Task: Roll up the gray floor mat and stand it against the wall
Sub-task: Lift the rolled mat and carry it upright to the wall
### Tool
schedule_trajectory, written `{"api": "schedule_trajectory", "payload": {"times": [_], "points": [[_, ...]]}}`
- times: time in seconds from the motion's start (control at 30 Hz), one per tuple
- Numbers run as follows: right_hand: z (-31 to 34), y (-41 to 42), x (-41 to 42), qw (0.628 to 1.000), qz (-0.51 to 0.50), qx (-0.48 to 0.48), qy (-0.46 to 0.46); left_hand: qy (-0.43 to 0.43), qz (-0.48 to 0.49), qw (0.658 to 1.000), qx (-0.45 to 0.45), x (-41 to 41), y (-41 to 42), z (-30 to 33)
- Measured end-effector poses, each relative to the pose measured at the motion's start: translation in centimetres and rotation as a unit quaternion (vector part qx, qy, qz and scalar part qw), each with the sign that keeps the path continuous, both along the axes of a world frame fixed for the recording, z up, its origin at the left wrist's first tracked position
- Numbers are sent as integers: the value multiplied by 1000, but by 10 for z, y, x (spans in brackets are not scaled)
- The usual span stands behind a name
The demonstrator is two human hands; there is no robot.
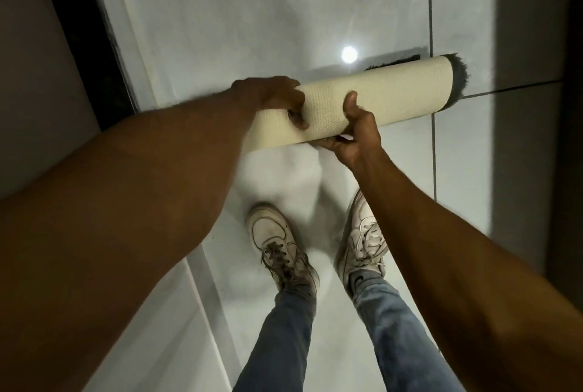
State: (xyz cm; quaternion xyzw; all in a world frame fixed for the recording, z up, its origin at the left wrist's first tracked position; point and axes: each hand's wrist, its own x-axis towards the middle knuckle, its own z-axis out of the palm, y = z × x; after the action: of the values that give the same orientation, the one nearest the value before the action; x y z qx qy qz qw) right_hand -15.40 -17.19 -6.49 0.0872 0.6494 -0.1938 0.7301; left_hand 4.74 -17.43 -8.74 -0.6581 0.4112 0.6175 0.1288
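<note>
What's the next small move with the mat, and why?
Probably tip the rolled mat upright and carry it toward a wall. It already looks fully rolled, cream backing outward with gray pile showing at its far end, and it is held roughly level above the tiled floor. The left hand grips over the top near one end; the right hand supports it from below.
</note>
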Motion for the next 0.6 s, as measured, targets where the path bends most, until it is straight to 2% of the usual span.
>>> {"api": "schedule_trajectory", "payload": {"times": [0.07,0.2,0.3,0.33,0.4,0.5,0.6], "points": [[23,-3,1,999,33,-22,17,16,5,1000,8,0,5,21],[108,-27,24,978,164,-110,71,61,137,989,-16,22,23,97],[189,-64,61,951,232,-192,69,68,232,969,-49,47,16,172],[223,-92,81,937,260,-226,65,63,235,967,-73,64,-3,206],[249,-112,99,906,308,-279,83,59,246,962,-103,71,-13,226],[298,-184,144,849,369,-370,79,104,270,941,-178,120,-80,273],[328,-244,184,798,398,-449,57,139,303,919,-211,167,-150,304]]}}
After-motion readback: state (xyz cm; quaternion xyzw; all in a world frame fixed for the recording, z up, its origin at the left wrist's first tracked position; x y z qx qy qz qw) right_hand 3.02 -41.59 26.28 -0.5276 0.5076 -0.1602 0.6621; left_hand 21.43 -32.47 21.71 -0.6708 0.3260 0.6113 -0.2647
